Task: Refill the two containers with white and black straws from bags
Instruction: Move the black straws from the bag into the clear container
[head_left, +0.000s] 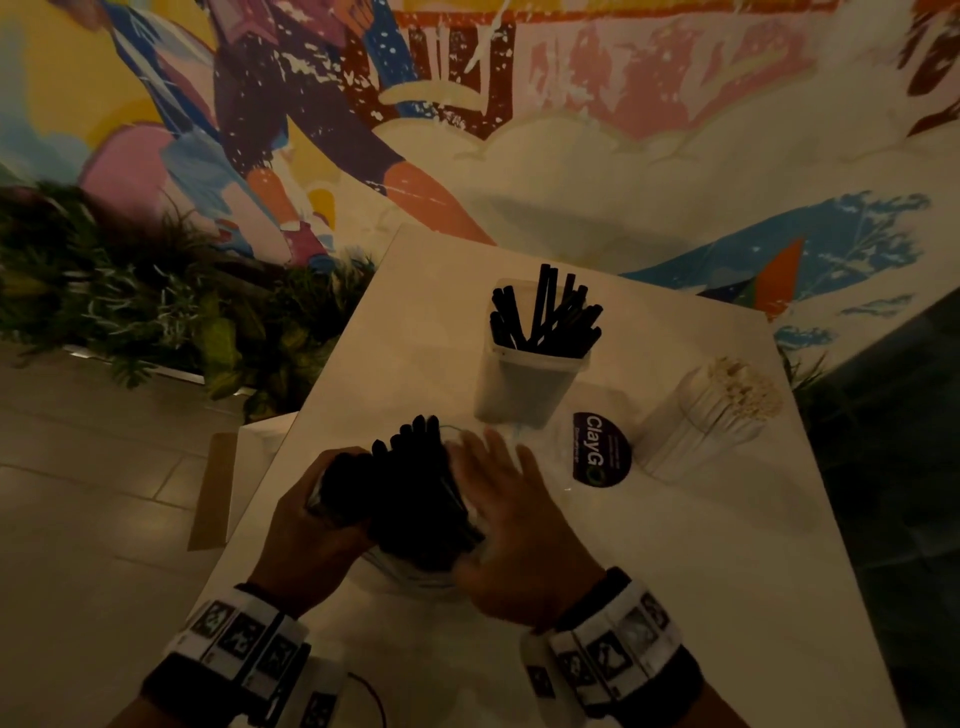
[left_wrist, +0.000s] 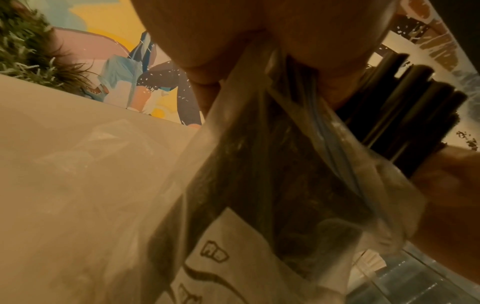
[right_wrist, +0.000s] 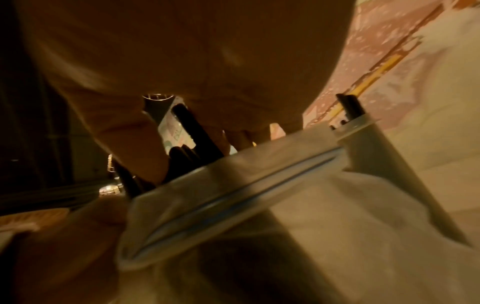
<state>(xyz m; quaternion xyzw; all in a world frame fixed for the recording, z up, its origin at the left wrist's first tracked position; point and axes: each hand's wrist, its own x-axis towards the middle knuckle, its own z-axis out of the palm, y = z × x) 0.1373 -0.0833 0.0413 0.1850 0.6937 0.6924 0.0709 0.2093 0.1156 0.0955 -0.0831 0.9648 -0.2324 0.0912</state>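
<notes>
On a white table (head_left: 675, 571), my left hand (head_left: 311, 514) grips a clear zip bag (head_left: 410, 571) of black straws (head_left: 410, 483) whose ends stick out of its mouth. My right hand (head_left: 498, 504) lies against the bag's right side with straight, spread fingers; its thumb is hidden. The left wrist view shows the bag (left_wrist: 259, 164) pinched from above and the straws (left_wrist: 415, 107) poking out. Further back stands a pale container (head_left: 524, 384) holding black straws. To its right a clear container (head_left: 711, 415) is packed with white straws.
A round dark ClayGo sticker (head_left: 600, 449) lies on the table between the containers. Green plants (head_left: 130, 301) line the floor on the left under a painted wall. A brown board (head_left: 213, 493) sits beside the table's left edge.
</notes>
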